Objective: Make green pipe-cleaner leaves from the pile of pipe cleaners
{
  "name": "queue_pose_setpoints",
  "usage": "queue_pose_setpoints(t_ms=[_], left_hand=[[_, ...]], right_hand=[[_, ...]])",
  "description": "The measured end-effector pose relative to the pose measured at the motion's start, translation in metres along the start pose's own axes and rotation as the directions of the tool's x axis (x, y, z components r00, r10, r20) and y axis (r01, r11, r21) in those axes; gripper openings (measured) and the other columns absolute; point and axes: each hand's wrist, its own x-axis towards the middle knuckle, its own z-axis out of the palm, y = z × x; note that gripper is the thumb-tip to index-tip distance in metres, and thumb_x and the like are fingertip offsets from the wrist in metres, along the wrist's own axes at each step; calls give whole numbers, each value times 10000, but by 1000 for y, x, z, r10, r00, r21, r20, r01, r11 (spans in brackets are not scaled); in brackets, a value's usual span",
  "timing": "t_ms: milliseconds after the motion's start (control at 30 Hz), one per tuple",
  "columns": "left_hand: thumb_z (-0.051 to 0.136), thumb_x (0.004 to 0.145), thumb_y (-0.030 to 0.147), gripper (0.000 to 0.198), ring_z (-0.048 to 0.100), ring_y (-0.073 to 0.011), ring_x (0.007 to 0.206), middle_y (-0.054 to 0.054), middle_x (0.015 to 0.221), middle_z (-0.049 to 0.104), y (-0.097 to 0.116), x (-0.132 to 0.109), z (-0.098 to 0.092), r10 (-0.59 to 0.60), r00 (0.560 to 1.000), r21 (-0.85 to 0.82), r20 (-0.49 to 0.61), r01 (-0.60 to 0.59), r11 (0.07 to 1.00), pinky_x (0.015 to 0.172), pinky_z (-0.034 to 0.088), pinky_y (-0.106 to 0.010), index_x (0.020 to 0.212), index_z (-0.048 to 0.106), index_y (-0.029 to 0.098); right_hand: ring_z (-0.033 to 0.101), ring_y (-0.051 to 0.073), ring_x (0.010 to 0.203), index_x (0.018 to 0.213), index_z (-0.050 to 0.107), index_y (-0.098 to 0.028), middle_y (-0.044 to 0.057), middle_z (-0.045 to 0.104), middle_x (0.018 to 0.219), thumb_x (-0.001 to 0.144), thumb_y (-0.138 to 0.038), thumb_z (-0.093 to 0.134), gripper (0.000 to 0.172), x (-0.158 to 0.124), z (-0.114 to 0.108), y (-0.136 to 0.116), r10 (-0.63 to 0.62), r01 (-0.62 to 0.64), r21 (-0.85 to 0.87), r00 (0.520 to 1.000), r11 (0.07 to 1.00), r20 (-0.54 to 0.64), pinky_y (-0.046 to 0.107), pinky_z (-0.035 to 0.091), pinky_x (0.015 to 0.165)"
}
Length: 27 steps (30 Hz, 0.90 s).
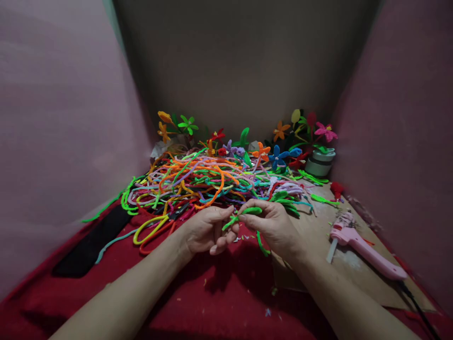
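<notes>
Both my hands meet over the front of the red cloth, in the middle of the head view. Between them is a bright green pipe cleaner (252,211), bent into a leaf-like loop on the right with short ends crossing on the left. My left hand (214,229) pinches those short ends between thumb and fingers. My right hand (271,222) grips the piece near the base of its loop. A green strand (262,244) hangs just below my right hand. Beyond them lies a large tangled heap of coloured pipe cleaners (198,177).
A pink glue gun (368,252) rests on a cardboard sheet (318,274) at right, its cord trailing forward. Yellow-handled scissors (152,229) and a black flat object (94,241) lie at left. Pipe-cleaner flowers (278,157) and a pale green pot (320,163) stand behind.
</notes>
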Motion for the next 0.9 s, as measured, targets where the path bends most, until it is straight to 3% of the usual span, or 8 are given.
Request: queue_pose_setpoints(t_ms=[233,467,533,600,667,733,800,900], left_hand=[[388,867,327,384,490,-88,290,-104,617,671,-4,-11,2,-10,976,-134,216,40,990,238,378,-168,824,645,45],[503,812,327,245,499,-76,367,-25,585,604,2,-12,15,201,979,381,-39,-172,909,330,405,-172,775,591,101],[477,828,316,249,503,-76,425,-14,580,575,0,-12,19,389,915,737,-109,-188,649,399,406,-174,731,585,113],[437,841,277,260,515,-101,489,-24,566,556,-6,-11,22,631,776,979,16,-142,150,462,406,-196,712,596,116],[406,838,212,248,539,-138,563,-59,603,578,-14,-10,23,713,656,951,247,-24,-308,509,409,-229,776,623,109],[384,843,191,265,557,-166,630,-95,680,611,-20,-8,24,691,638,883,341,34,-467,549,417,-257,889,631,108],[397,857,256,272,562,-166,644,-89,701,620,-21,-7,24,704,670,950,235,-4,-312,576,425,-259,887,635,127],[401,849,429,374,529,-124,515,-47,630,596,-13,-6,23,582,798,899,-160,-126,420,484,419,-230,733,606,138]], right_hand=[[502,93,628,748,652,-162,0,568,710,729,-175,614,44,-5,-3,-6,-199,215,-197,975,957,102,217,400,591],[542,117,697,744,645,-160,17,591,734,729,-99,546,117,-3,-5,-7,-332,349,-413,936,841,115,236,416,661],[514,104,613,708,634,-152,2,578,664,705,-121,558,82,-2,-1,-2,-260,232,-419,966,878,-11,226,406,595],[450,82,498,669,615,-142,-24,529,556,676,-150,574,42,1,4,6,-91,36,-299,981,953,-171,212,367,492],[384,66,412,613,585,-135,-49,461,466,640,-162,587,38,3,6,14,96,-121,-86,963,989,-254,204,315,415],[358,59,374,550,547,-135,-59,423,424,602,-160,600,78,5,6,20,204,-185,96,947,978,-250,204,297,386],[365,59,366,537,543,-132,-55,431,420,579,-162,614,87,6,4,21,235,-200,181,951,963,-202,207,302,382],[375,56,381,582,585,-124,-44,469,442,577,-185,635,80,5,0,12,212,-192,129,963,973,-168,201,295,386]])
